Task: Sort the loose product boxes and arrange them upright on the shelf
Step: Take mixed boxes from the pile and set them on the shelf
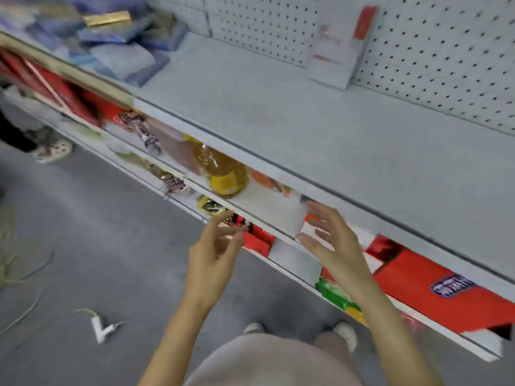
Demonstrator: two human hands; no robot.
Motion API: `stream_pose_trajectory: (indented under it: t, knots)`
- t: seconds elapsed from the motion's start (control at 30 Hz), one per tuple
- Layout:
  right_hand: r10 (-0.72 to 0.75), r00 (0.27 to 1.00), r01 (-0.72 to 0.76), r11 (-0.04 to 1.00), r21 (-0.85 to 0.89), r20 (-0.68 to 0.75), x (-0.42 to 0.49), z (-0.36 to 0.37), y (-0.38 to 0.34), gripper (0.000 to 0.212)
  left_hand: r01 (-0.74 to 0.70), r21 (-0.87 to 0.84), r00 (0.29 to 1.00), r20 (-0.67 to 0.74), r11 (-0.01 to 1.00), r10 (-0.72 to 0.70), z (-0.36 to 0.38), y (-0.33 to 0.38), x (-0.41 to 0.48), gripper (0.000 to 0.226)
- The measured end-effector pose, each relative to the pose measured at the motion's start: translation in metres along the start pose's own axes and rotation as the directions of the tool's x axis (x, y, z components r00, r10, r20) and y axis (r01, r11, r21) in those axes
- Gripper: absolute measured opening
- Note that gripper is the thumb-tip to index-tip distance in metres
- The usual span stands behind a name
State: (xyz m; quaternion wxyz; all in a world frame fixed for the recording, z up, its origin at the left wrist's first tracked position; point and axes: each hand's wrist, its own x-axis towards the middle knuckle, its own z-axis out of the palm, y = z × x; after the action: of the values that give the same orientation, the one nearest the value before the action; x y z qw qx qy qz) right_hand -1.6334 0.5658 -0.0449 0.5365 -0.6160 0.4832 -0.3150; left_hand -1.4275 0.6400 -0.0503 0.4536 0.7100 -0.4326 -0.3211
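Observation:
A heap of loose bluish product boxes [117, 48] lies flat at the far left of the grey top shelf [320, 135], with a gold box [107, 18] on top. One white box with red print [338, 48] stands upright against the pegboard at the back right. My left hand [214, 252] and my right hand [331, 240] hover below the shelf's front edge, fingers loosely spread, holding nothing. The frame is motion-blurred.
Lower shelves hold red boxes [434, 277], a yellow oil bottle [223, 171], a green packet [334, 295] and wrapped snacks. A white power plug with cable [101, 327] lies on the grey floor. Another person's shoe [53, 150] shows at left.

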Motion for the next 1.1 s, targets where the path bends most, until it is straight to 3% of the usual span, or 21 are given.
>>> stream_pose_trajectory:
  t: [0.2,0.37,0.5,0.63,0.77,0.97,1.1]
  knots:
    - [-0.032,0.969,0.060,0.993,-0.106,0.244,0.029,0.120,-0.025,0.049,0.145,-0.047,0.968,-0.199,0.988,-0.152,-0.107,-0.056,-0.014,0.029]
    - [-0.014,0.877,0.128,0.970,-0.207,0.481,0.078,0.209,-0.041,0.054,0.262,-0.135,0.878,-0.378,0.956,-0.294,-0.175,-0.097,-0.011,0.034]
    - [-0.002,0.807,0.137,0.973,-0.184,0.590,0.131,0.285,-0.060,0.053,0.330,-0.204,0.789,-0.476,0.922,-0.388,-0.230,-0.122,0.018,0.039]
    - [-0.043,0.773,0.193,0.966,-0.170,0.633,0.201,0.361,-0.086,0.053,0.348,-0.203,0.751,-0.524,0.915,-0.402,-0.295,-0.147,0.085,0.038]
    - [-0.039,0.765,0.153,0.981,-0.123,0.642,0.281,0.434,-0.128,0.052,0.287,-0.232,0.719,-0.589,0.929,-0.369,-0.371,-0.152,0.174,0.037]
    - [-0.078,0.730,0.176,0.981,-0.077,0.678,0.380,0.550,-0.210,0.066,0.215,-0.189,0.732,-0.619,0.958,-0.287,-0.486,-0.155,0.275,0.040]
    - [-0.089,0.755,0.180,0.981,-0.074,0.650,0.433,0.616,-0.237,0.071,0.227,-0.213,0.741,-0.595,0.950,-0.310,-0.536,-0.191,0.327,0.043]
